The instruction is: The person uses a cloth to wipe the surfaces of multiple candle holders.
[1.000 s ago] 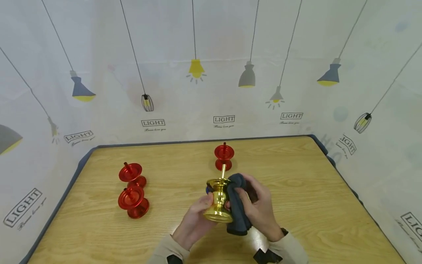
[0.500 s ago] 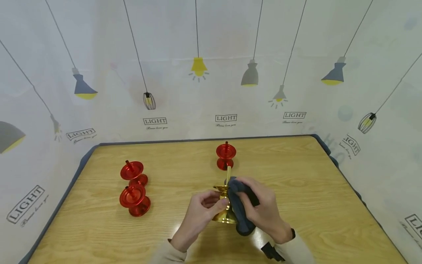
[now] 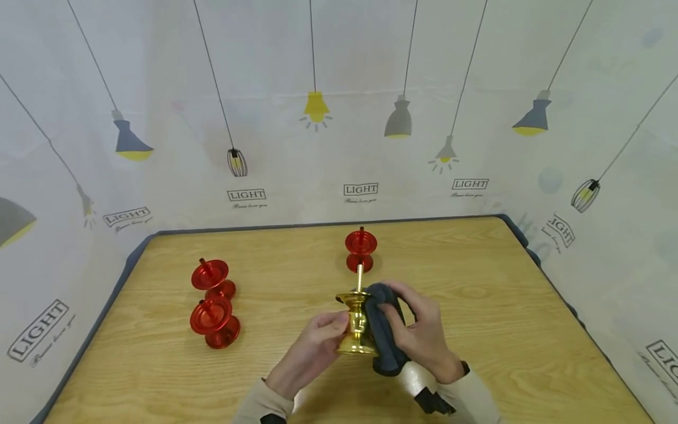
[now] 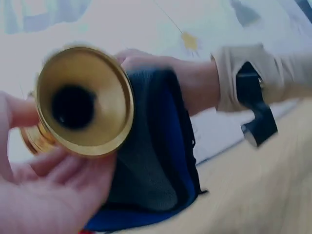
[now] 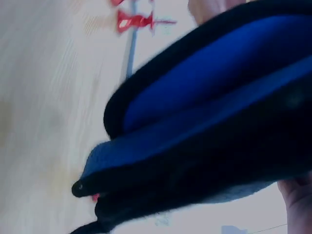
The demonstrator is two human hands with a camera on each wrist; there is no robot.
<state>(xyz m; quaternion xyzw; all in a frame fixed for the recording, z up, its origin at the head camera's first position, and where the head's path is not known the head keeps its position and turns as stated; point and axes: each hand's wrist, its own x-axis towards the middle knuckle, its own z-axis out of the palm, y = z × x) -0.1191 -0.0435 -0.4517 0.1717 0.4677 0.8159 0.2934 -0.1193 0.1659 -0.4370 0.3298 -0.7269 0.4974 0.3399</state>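
A shiny gold candlestick (image 3: 358, 323) with a thin spike on top is raised over the table in front of the person. The left hand (image 3: 316, 343) grips its waist from the left, thumb towards the camera. Its flared, hollow base (image 4: 85, 139) faces the left wrist camera. The right hand (image 3: 424, 337) pinches a folded dark grey-blue cloth (image 3: 388, 344) and holds it against the candlestick's right side, covering part of it. Close up in the right wrist view, the cloth (image 5: 195, 122) shows a bright blue inner side and black edging, and it hides most of both hands.
Two red candlesticks stand on the left of the wooden table (image 3: 508, 294), the farther red candlestick (image 3: 209, 275) just behind the nearer one (image 3: 212, 318). A third red candlestick (image 3: 361, 242) stands beyond the hands. A printed curtain (image 3: 286, 165) borders the table.
The left hand turned round the gold candlestick and back, its thumb now at the left of the waist. Candlestick and cloth shifted slightly right, then left again. The red candlesticks stayed put.
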